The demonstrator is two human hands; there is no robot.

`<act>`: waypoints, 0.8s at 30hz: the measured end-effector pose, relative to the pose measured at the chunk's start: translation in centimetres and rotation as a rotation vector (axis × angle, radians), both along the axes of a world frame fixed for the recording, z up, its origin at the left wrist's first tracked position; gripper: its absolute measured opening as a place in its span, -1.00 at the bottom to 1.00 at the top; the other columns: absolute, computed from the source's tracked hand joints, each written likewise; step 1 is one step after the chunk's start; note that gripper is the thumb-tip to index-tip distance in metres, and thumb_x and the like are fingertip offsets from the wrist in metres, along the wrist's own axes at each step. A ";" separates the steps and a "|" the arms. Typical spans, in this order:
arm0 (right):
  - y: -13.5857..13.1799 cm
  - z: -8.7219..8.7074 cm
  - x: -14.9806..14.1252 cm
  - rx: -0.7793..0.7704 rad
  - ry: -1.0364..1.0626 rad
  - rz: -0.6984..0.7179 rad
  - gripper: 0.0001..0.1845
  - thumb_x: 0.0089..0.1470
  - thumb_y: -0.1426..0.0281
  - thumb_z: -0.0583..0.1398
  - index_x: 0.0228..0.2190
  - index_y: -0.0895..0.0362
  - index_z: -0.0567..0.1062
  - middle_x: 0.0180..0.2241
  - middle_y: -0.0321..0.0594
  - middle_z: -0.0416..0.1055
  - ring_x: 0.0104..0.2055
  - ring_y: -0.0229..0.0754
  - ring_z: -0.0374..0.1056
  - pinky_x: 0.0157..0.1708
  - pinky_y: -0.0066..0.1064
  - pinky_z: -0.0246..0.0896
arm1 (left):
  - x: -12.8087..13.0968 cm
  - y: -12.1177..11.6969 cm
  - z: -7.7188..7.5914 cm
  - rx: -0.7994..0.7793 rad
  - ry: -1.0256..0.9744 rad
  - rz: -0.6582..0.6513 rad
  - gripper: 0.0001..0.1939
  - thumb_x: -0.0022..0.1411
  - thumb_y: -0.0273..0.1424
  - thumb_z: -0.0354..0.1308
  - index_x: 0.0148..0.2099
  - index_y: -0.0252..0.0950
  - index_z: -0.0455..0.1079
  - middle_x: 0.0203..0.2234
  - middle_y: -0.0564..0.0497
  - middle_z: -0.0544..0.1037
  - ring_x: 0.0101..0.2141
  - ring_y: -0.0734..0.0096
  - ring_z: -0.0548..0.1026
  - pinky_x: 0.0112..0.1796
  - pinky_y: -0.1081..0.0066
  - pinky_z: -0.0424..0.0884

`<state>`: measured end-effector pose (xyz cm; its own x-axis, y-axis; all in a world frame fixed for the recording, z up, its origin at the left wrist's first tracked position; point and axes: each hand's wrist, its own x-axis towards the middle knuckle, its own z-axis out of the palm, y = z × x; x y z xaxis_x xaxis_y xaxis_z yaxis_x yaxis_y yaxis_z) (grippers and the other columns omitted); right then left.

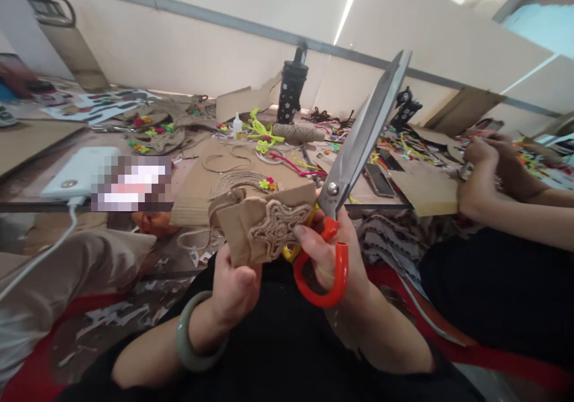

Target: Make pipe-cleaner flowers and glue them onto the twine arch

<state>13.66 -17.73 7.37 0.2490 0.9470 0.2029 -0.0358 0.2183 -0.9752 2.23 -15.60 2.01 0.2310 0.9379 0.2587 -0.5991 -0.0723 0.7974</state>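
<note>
My left hand (237,285) grips the lower left edge of a piece of brown cardboard (240,231), with its thumb in front and the other fingers hidden behind. On the card is a star-shaped coil of twine (278,228). My right hand (329,249) holds a pair of scissors (334,189) by the orange handles, blades pointing up and to the right. The same hand's thumb presses the right side of the twine star. Something yellow (291,252) shows beneath the star, partly hidden by the fingers.
Stacked brown card with curved twine (237,180) lies on the table ahead. Behind it are a small glue bottle (237,127), a twine spool (298,133) and a black flowered bottle (292,88). A white power bank (78,171) sits left. A co-worker's hands (484,157) work at right, near a phone (379,180).
</note>
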 end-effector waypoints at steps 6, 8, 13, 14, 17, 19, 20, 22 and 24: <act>1.3 -1.2 -1.4 0.009 0.052 0.020 -0.66 -0.05 0.29 0.22 -0.21 -0.02 0.26 -0.35 -0.33 0.37 -0.35 -0.24 0.36 -0.29 -0.38 0.34 | -0.3 0.4 0.6 -0.017 -0.062 0.117 -0.52 -0.02 -0.06 0.28 -0.08 -0.19 0.49 -0.27 -0.08 0.62 -0.09 0.07 0.52 -0.02 0.14 0.41; 1.8 -1.6 -1.6 0.022 0.085 0.033 -0.66 -0.06 0.33 0.22 -0.20 -0.01 0.27 -0.32 -0.33 0.39 -0.31 -0.24 0.37 -0.24 -0.37 0.34 | -0.4 0.7 0.2 -0.010 -0.082 0.117 -0.48 0.01 -0.03 0.25 -0.02 -0.19 0.47 -0.19 -0.09 0.60 -0.03 0.06 0.49 0.01 0.16 0.38; 2.7 -2.3 -2.5 0.024 0.161 0.057 -0.56 -0.06 0.35 0.23 -0.13 -0.05 0.21 -0.32 -0.35 0.39 -0.31 -0.24 0.39 -0.25 -0.37 0.35 | -0.1 1.1 -0.7 0.033 -0.139 0.201 -0.46 0.07 0.00 0.17 0.04 -0.16 0.42 -0.05 -0.08 0.54 0.09 0.12 0.39 0.09 0.22 0.30; 2.9 -2.4 -2.7 0.018 0.158 0.044 -0.54 -0.06 0.35 0.23 -0.11 -0.05 0.20 -0.31 -0.34 0.39 -0.31 -0.23 0.40 -0.24 -0.36 0.36 | 0.0 1.2 -0.6 0.045 -0.129 0.225 -0.46 0.07 -0.01 0.19 0.04 -0.17 0.41 -0.05 -0.09 0.53 0.09 0.12 0.39 0.09 0.22 0.29; 3.3 -2.7 -3.4 0.012 0.183 0.012 -0.54 -0.05 0.36 0.20 -0.09 -0.03 0.20 -0.26 -0.28 0.40 -0.23 -0.18 0.42 -0.11 -0.28 0.35 | 0.3 1.5 0.0 -0.018 -0.056 0.239 -0.52 0.05 -0.10 0.26 -0.02 -0.21 0.44 -0.11 -0.09 0.57 0.02 0.14 0.45 0.04 0.24 0.35; 3.5 -3.0 -3.8 0.027 0.228 0.002 -0.57 -0.05 0.39 0.21 -0.11 -0.02 0.22 -0.23 -0.26 0.41 -0.18 -0.17 0.42 -0.04 -0.25 0.32 | 0.4 1.9 0.4 -0.127 -0.065 0.224 -0.58 0.04 -0.15 0.28 -0.07 -0.22 0.46 -0.16 -0.05 0.59 -0.03 0.17 0.48 0.02 0.26 0.38; 3.7 -3.1 -3.9 0.036 0.244 -0.007 -0.58 -0.06 0.40 0.22 -0.14 -0.01 0.23 -0.24 -0.26 0.41 -0.18 -0.17 0.42 -0.02 -0.25 0.31 | 0.5 2.1 0.6 -0.181 -0.091 0.211 -0.59 0.03 -0.15 0.29 -0.09 -0.23 0.47 -0.17 -0.05 0.59 -0.03 0.17 0.48 0.03 0.25 0.37; 3.8 -3.5 -4.1 0.047 0.254 -0.036 -0.61 -0.07 0.41 0.24 -0.18 0.00 0.25 -0.30 -0.29 0.42 -0.21 -0.19 0.42 -0.03 -0.27 0.32 | 0.6 2.4 0.8 -0.264 -0.159 0.192 -0.61 0.01 -0.17 0.31 -0.13 -0.26 0.48 -0.18 -0.05 0.60 -0.01 0.17 0.47 0.09 0.22 0.31; 4.0 -3.8 -4.3 0.052 0.259 -0.065 -0.61 -0.10 0.40 0.26 -0.20 0.01 0.26 -0.36 -0.34 0.42 -0.28 -0.21 0.42 -0.11 -0.30 0.36 | 0.7 2.7 0.9 -0.322 -0.208 0.179 -0.64 -0.02 -0.21 0.33 -0.17 -0.28 0.49 -0.20 -0.06 0.60 0.03 0.15 0.43 0.14 0.19 0.23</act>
